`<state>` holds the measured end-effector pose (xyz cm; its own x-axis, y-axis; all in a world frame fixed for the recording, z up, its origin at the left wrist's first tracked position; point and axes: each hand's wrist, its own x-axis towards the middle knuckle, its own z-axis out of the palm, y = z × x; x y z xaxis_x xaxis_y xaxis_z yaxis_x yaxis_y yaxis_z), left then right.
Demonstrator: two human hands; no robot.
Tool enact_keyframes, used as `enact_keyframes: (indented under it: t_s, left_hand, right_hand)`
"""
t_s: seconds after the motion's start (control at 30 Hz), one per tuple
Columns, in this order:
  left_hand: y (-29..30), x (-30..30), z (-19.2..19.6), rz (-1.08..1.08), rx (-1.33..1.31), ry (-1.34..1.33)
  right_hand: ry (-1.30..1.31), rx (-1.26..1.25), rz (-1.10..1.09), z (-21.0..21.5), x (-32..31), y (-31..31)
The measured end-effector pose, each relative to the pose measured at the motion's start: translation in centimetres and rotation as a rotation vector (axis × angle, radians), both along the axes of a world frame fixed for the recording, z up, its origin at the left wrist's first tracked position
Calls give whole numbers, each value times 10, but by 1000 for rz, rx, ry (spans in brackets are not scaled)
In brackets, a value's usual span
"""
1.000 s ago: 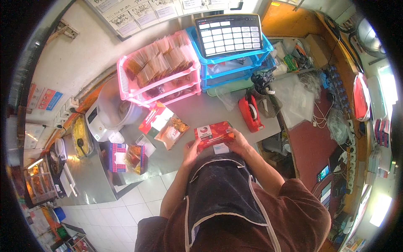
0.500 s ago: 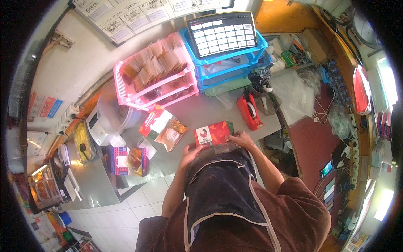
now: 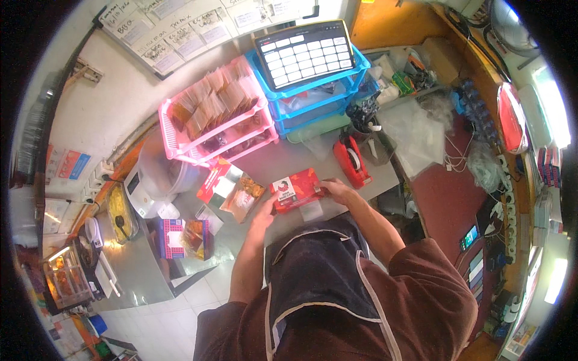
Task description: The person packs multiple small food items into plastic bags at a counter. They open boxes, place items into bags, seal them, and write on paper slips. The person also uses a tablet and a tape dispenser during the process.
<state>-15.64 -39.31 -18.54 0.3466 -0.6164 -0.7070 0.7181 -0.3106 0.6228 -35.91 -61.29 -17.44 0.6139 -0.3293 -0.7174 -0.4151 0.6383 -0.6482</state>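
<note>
A red cardboard food box (image 3: 306,180) with a white printed panel lies on the steel counter right in front of me, its lid down. My left hand (image 3: 265,210) grips its near left corner. My right hand (image 3: 338,191) holds the right end, fingers bent against the side. A small pale slip (image 3: 311,210) lies at the box's near edge. Left of the box is a red, white and brown carton (image 3: 218,184) with a food picture on it. A red tape dispenser (image 3: 359,177) stands just beyond my right hand.
A pink rack (image 3: 174,147) full of brown packets and a blue rack (image 3: 283,108) bearing a tablet (image 3: 305,54) line the back. A purple-edged box (image 3: 171,237) and a clear round tub (image 3: 162,165) stand at left. Plastic bags (image 3: 415,135) and a lit phone (image 3: 468,237) are at right.
The dark green flap at the box's right end no longer shows, and its red near side is now visible. My right hand has shifted along the right end. The whole view has shifted slightly.
</note>
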Motion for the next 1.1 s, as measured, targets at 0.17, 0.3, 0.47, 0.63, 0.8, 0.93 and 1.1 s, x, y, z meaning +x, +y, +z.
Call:
enact_keyframes:
  t_s: [0.17,0.3,0.47,0.63,0.8,0.93,1.1]
  left_hand:
    - [9,3,32,64,-408,93]
    - [29,-19,57,95,-382,-187]
    - [29,-41,97,290,-354,-58]
    - [8,-48,119,297,-331,-74]
    - [-18,-61,121,280,-343,-23]
    - [-28,-70,124,364,-372,22]
    - [-30,-77,130,406,-371,117]
  right_hand:
    - [-192,-250,58,59,-19,-5]
    - [234,-881,-124,86,-80,-28]
    - [378,-833,38,76,-126,-57]
    - [76,-592,49,48,-131,-77]
    - [141,-421,39,48,-140,-81]
    - [37,-358,-114,64,-163,-60]
    - [171,-461,-75,40,-190,-33]
